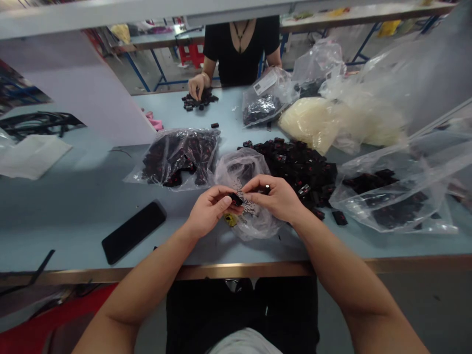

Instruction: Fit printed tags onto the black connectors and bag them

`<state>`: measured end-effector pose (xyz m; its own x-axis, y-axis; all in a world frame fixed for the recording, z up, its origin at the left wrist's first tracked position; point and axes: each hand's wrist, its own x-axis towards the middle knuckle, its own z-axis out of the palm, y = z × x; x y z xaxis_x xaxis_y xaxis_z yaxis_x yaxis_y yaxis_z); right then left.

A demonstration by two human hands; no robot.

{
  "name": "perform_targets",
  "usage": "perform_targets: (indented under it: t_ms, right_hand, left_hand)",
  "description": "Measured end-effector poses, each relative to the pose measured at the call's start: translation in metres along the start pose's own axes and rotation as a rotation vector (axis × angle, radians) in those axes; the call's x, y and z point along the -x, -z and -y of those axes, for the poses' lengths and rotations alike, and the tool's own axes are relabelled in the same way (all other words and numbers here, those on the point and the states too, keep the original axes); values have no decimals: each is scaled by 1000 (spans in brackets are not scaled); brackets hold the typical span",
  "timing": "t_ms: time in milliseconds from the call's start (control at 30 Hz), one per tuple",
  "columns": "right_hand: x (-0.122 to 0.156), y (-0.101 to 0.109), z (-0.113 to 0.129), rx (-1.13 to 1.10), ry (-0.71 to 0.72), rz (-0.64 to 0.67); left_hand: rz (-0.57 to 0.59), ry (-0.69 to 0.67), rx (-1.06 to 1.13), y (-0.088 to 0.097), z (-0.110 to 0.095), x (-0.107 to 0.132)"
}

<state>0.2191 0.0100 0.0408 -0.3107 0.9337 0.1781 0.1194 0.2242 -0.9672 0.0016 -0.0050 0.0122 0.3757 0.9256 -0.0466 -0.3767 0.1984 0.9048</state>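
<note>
My left hand (211, 210) is curled and pinches a small black part (235, 199) between thumb and fingers. My right hand (276, 198) is closed too, its fingertips meeting the same part from the right, with another tiny dark piece (267, 187) at its thumb. Both hands hover over a clear plastic bag (243, 169) with small dark bits inside, lying on the light blue table (81, 206). A loose heap of black parts with red marks (298, 167) lies just beyond my right hand.
A black phone (133, 232) lies left of my hands. Bags of black parts (180, 156), (391, 196) sit at centre and right, and a cream-filled bag (313, 120) further back. Across the table a person's hand (196, 87) rests on a small pile of parts (201, 101).
</note>
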Motion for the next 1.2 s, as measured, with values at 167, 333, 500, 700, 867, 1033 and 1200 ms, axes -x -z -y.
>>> perform_targets:
  t_ms: [167, 333, 500, 700, 867, 1033, 1200]
  right_hand:
    - [0, -3, -1, -15, -86, 41]
    - [0, -5, -5, -12, -108, 75]
    - [0, -4, -5, -3, -114, 76]
    - [1, -3, 0, 26, -118, 95]
    - [1, -3, 1, 41, -117, 94]
    - [1, -2, 0, 65, -108, 116]
    - [0, 0, 0, 72, -134, 164]
  left_hand:
    - [2, -19, -57, 2, 3, 0]
    - [14, -37, -85, 3, 4, 0]
    - [19, -45, -94, 2, 1, 0]
    - [14, -50, -153, 2, -1, 2]
    - [9, -68, -219, 2, -3, 3]
    - [14, -74, -274, 2, -3, 4]
    - [16, -85, -353, 3, -2, 4]
